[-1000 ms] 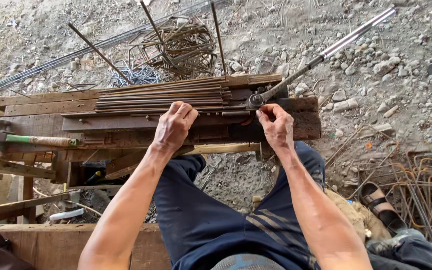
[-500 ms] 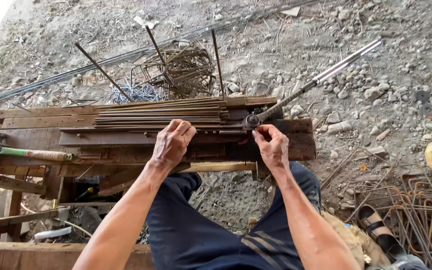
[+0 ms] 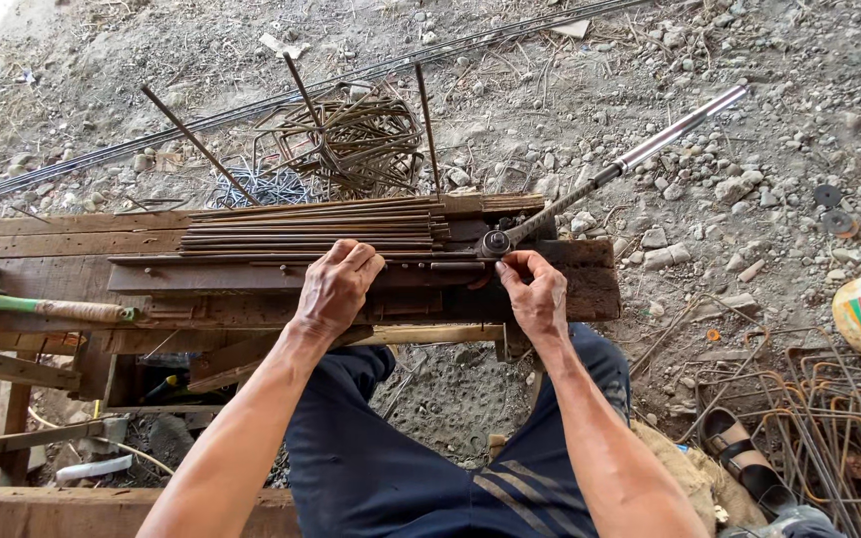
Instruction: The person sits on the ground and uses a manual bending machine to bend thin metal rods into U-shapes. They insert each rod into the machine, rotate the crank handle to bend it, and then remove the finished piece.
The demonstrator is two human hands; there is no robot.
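Two hands on one wooden bench, centre frame. Your left hand lies knuckles up, fingers curled over a thin rod along the bench's front edge. Your right hand pinches the rod's end just below the bender pivot. One lever runs to the upper right. One bundle of rods lies behind your left hand; exact count unclear. One hammer sits at left.

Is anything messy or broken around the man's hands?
Nothing looks broken. The left hand and right hand rest on a worn wooden bench beside a neat row of steel rods. Behind it, bent wire frames lie in a tangled heap on the gravel.
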